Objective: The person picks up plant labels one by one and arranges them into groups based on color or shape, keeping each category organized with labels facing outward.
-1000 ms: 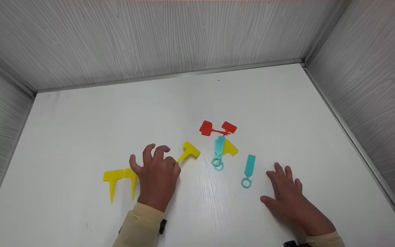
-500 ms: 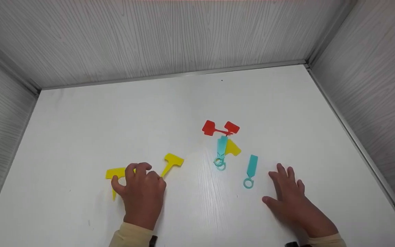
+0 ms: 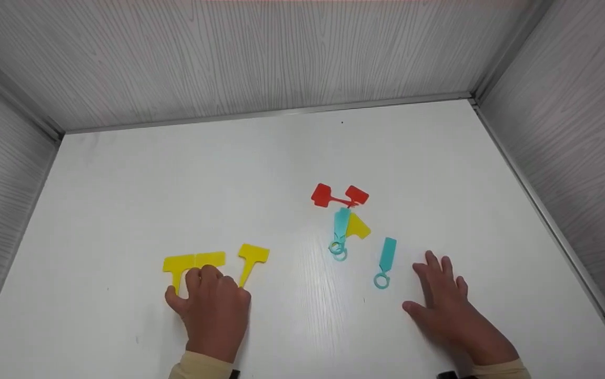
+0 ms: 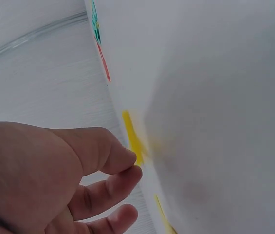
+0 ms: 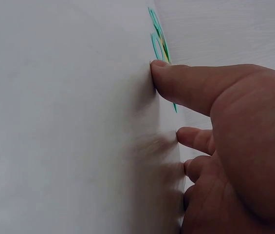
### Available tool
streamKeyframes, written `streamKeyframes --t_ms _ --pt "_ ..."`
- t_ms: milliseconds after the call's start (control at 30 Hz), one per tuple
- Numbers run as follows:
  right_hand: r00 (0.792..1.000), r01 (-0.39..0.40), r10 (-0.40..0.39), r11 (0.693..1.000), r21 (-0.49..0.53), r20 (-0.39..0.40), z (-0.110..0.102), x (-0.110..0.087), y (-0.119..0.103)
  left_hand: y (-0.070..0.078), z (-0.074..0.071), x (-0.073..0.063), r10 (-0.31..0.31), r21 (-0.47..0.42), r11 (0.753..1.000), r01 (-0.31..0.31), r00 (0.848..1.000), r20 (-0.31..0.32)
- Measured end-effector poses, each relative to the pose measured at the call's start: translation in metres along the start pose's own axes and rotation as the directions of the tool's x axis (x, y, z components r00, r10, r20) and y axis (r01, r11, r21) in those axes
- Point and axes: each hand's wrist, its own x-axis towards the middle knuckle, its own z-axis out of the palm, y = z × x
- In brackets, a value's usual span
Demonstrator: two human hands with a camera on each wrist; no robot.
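Yellow, thin and T-shaped, the plastic-looking tag (image 3: 254,253) in your left hand (image 3: 215,310) lies left of the lower middle of the frame, its stem pinched near the end between thumb and forefinger. Its top slopes down toward the right, out of line with the two yellow T-shaped tags just to its left, the outer one (image 3: 177,264) and the inner one (image 3: 211,258), whose tops meet end to end.

Your step seems to be lining it up with that pair: turn the stem gently until the top runs on from theirs, then slide it left along the white surface (image 3: 281,173). Mind your other fingers, which cover the inner tag's stem and could nudge it askew. You cannot tell here whether the held tag lies flat, so press it down before releasing.

Your right hand (image 3: 442,305), fingers spread and holding nothing, needs only to avoid the turquoise ring-ended strip (image 3: 387,255) beside it.
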Motion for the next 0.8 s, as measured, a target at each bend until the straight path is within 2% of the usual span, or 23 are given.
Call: streamKeyframes --t_ms 400,600,800 --pt "1.000 -0.024 0.024 1.000 -0.013 0.012 -0.0003 -0.0001 -0.0011 0.0015 0.0031 -0.0028 -0.021 -0.025 0.999 0.021 0.999 0.034" --pt "1.000 -0.026 0.026 1.000 -0.003 0.008 0.0001 0.0005 -0.0010 0.0022 0.0016 -0.0019 -0.052 -0.031 0.998 0.055 0.996 0.068" --pt "1.000 -0.015 0.015 1.000 -0.011 -0.007 0.0005 0.0000 -0.0016 0.0004 0.0027 -0.0025 -0.065 -0.083 0.994 0.072 0.994 0.090"
